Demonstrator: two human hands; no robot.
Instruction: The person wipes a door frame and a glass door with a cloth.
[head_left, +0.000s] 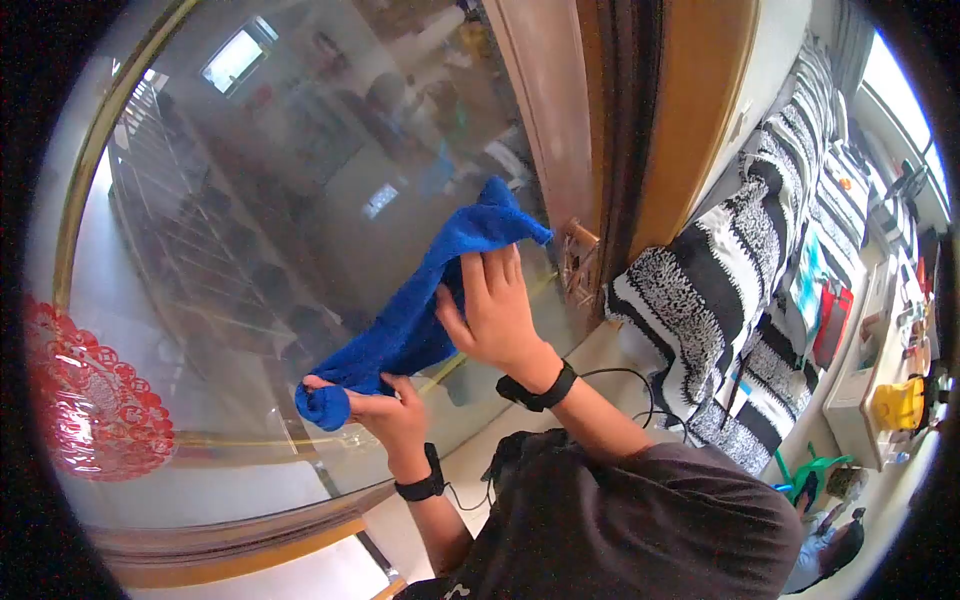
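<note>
Clock from frame centre. Blue towel (405,305) lies twisted against the glass pane (300,200), running from near centre toward 8 o'clock. Left hand (392,415) at 7 o'clock grips the bunched lower end, thumb apart; some fingers covered by cloth. Right hand (497,312) just right of centre: fingers extended close together, thumb out, fingertips at towel edge; can't tell if over or under it. Black wristbands (540,390) on both wrists, black cable (640,378) trailing at 4.

Around: red paper-cut decoration (95,410) between 8 and 9, door handle (580,262) at 2 near towel tip, striped throw (690,300) at 3, yellow container (898,405) between 3 and 4. Green item (815,470) at 4, type unclear. Reflections blur what's behind glass. Dark shirt (620,520) cut off at 6; corners black.
</note>
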